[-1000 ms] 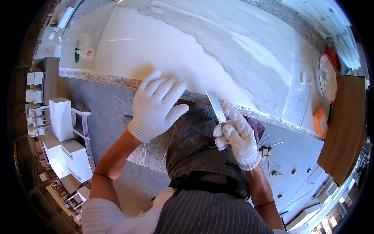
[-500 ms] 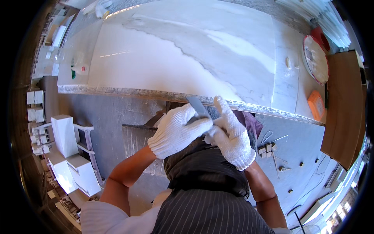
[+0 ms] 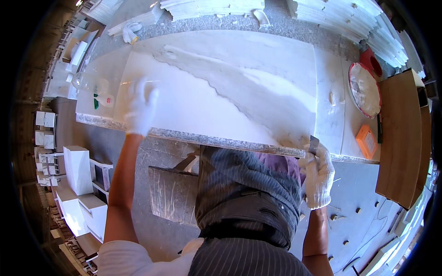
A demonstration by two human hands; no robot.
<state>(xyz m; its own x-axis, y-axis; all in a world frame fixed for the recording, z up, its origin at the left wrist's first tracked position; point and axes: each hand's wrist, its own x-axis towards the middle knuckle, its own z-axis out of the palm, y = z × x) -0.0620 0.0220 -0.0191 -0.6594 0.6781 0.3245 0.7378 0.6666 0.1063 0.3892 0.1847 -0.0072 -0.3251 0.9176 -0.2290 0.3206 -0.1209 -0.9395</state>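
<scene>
Clamped on the blade (image 3: 313, 145), the right hand (image 3: 319, 178) is at the near right corner of the slab (image 3: 207, 108); the left hand (image 3: 140, 109), blurred, looks spread over its left. Slab laid flat; corner work seems unfinished.

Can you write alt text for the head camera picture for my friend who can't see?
A person's gloved right hand holds a flat blade at the near edge of a white, gray-veined slab; the gloved left hand is over its left part. To the right are an orange object and a brown cardboard box.
</scene>
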